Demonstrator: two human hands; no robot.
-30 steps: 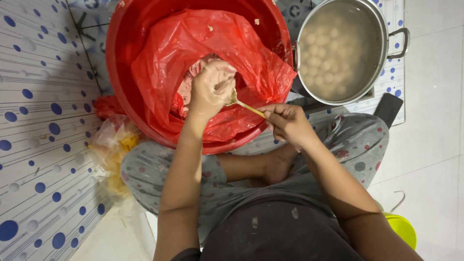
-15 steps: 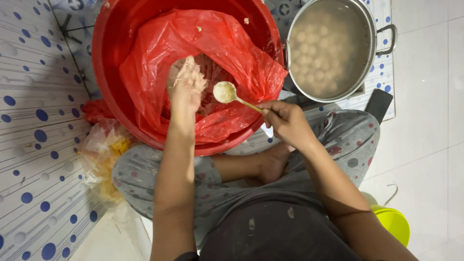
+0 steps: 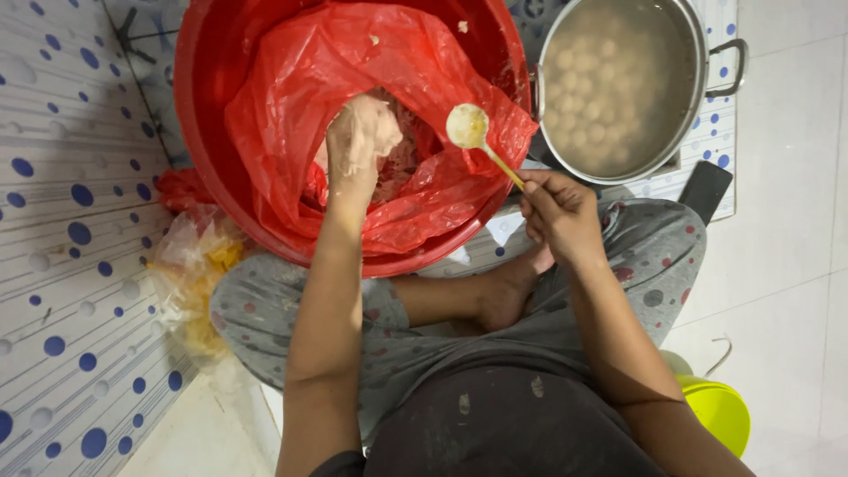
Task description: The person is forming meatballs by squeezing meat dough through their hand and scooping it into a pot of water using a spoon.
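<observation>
Many pale round balls (image 3: 590, 97) already float in the cloudy water of the steel pot (image 3: 712, 106), which stands just to the right of the red basin (image 3: 199, 132). To judge by how full the pot looks, much of the shaping seems done. Yet a good heap of pinkish paste (image 3: 402, 155) remains in the red plastic bag (image 3: 291, 97) that lines the basin, so more appears left to do.

Inside the basin, the left hand (image 3: 358, 137) is closed round a lump of that paste, its fingers smeared with it. Between basin and pot, the right hand (image 3: 558, 212) pinches the thin handle of a spoon (image 3: 468, 125), whose bowl is coated with paste and hangs over the basin's right side, above the bag.

Everything sits on the floor, where the person sits cross-legged in grey spotted trousers with the basin set before the knees. Left of the basin lies a white mat with blue dots (image 3: 62, 221) and, against the basin's lower left edge, a crumpled clear bag with something yellow in it (image 3: 190, 274). Far below and right of the basin, pale floor tiles (image 3: 795, 291) show, with a lime-green container (image 3: 720, 411) beside the person's right arm.
</observation>
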